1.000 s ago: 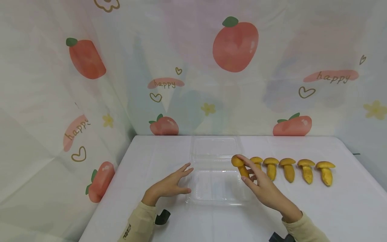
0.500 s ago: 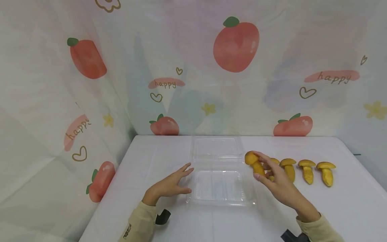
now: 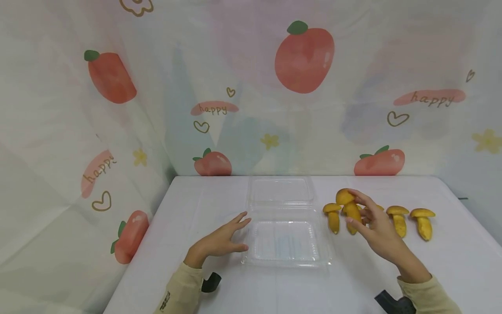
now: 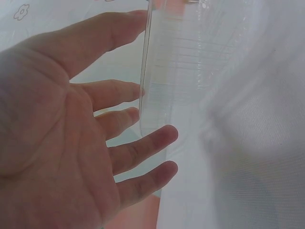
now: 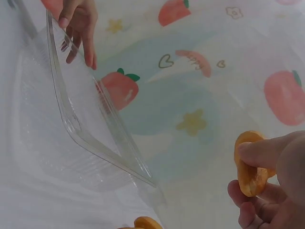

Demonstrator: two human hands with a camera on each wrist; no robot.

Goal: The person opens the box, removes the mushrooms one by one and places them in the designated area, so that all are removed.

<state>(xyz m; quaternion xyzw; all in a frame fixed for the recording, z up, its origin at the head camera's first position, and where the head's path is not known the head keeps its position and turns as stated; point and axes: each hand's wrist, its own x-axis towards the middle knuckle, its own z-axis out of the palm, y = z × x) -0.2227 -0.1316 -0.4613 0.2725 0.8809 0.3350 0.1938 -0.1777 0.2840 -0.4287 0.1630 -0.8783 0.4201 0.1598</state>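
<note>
My right hand [image 3: 382, 235] pinches a yellow mushroom [image 3: 347, 205] between thumb and fingers, raised over the row to the right of the box. That mushroom [image 5: 251, 183] also shows in the right wrist view, cap tilted. A clear plastic box [image 3: 284, 242] lies with its lid spread out behind it. My left hand [image 3: 219, 240] is at the box's left side, fingers spread and fairly straight. In the left wrist view, fingertips of this left hand [image 4: 71, 119] overlap the box rim [image 4: 145, 71]; whether they press it, I cannot tell.
Several more yellow mushrooms stand in a row at the right, such as the leftmost mushroom [image 3: 333, 218] and the rightmost mushroom [image 3: 423, 223]. The right hand partly hides the middle ones. A white cloth covers the table [image 3: 298, 290]; a printed curtain [image 3: 251, 87] hangs behind.
My right hand has moved right with the mushroom, from beside the box to over the row, uncovering the leftmost mushroom. The left hand and the box have stayed in place.
</note>
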